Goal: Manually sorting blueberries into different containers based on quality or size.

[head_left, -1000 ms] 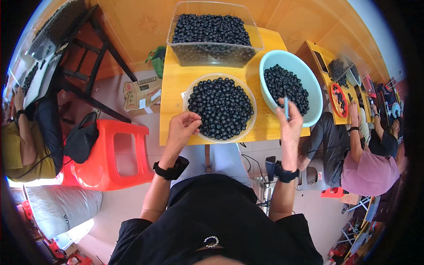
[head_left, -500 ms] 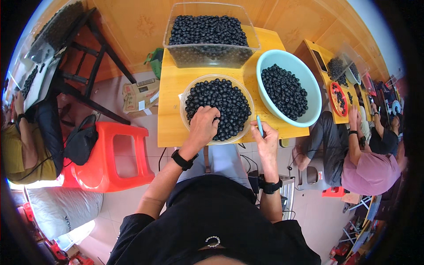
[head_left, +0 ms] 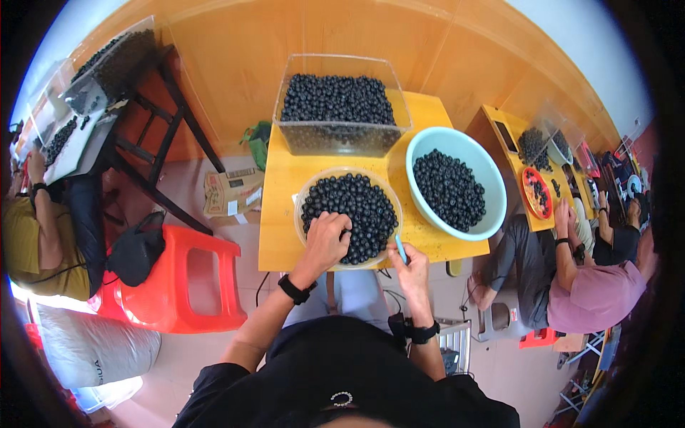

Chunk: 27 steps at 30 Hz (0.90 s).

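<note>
Dark, round, bead-like balls (head_left: 360, 210) fill a round clear tub (head_left: 299, 206) at the near side of the yellow table (head_left: 285, 170). My left hand (head_left: 327, 241) is over the tub's left part, its fingers curled down among the balls. What they pinch, if anything, is hidden. By the tub's lower right rim, my right hand (head_left: 412, 271) grips a slim light-blue pen-like tool (head_left: 401, 249), pointing up and slightly left. Right of the tub, a pale blue bowl (head_left: 495, 182) holds more dark balls.
A clear rectangular box (head_left: 335, 140) of dark balls stands at the table's back. To the left are a red stool (head_left: 164, 292) with a black bag (head_left: 137, 248) and a dark-framed table. People sit at both sides; a red dish (head_left: 537, 193) lies on the right table.
The whole view has shifted, so the table sits lower in it. My right hand has come nearer the tub's rim with the blue tool. My left hand stays among the balls.
</note>
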Tool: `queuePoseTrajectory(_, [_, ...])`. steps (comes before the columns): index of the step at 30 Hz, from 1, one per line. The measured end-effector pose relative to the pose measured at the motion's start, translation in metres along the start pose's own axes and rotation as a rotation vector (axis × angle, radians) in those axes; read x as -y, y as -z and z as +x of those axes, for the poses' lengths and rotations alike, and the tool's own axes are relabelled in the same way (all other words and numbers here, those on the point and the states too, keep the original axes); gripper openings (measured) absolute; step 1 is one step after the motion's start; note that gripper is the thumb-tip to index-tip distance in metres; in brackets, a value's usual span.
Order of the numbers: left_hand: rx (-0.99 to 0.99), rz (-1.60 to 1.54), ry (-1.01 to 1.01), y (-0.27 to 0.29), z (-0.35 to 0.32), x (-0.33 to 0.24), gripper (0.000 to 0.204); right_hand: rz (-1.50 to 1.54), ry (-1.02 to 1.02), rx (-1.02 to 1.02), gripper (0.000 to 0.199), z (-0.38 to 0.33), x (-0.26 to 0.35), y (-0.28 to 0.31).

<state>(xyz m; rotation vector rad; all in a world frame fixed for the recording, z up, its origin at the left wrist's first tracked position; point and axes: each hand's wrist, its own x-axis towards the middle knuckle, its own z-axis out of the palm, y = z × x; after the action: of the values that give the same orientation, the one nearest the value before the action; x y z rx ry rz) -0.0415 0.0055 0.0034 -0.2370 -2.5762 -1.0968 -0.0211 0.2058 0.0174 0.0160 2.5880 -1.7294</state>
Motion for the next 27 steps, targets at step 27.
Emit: queuePoseTrajectory(27, [0.222,-1.743,0.452,0.032,-0.012,-0.003,0.02,-0.155,0.517,0.148,0.018,-0.003,0.072,-0.018])
